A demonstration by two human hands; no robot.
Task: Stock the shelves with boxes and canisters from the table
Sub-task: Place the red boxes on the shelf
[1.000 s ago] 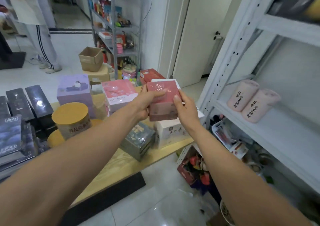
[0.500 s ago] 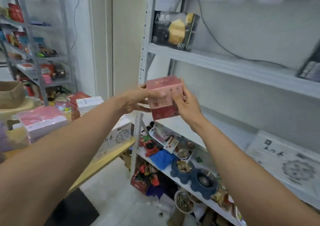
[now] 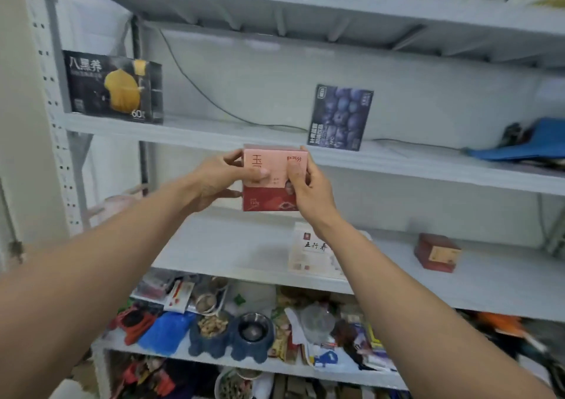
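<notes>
A pink and red box [image 3: 273, 166] is held upright in the air in front of the grey metal shelving [image 3: 214, 137]. My left hand [image 3: 218, 178] grips its left side and my right hand [image 3: 308, 184] grips its right side, thumbs on the front face. The box hangs level with the front edge of the upper shelf board, above the middle shelf [image 3: 229, 246]. The table is out of view.
On the upper shelf stand a black box with a yellow picture [image 3: 113, 87], a dark blueberry box [image 3: 339, 117] and a blue item [image 3: 526, 142]. The middle shelf holds a white box [image 3: 308, 252], a small red box [image 3: 437, 252] and pink canisters [image 3: 116, 203]. The lower shelf is cluttered with bowls.
My view has swung right from the table to face the shelving. Both hands have carried the pink and red box up to the height of the upper shelf edge.
</notes>
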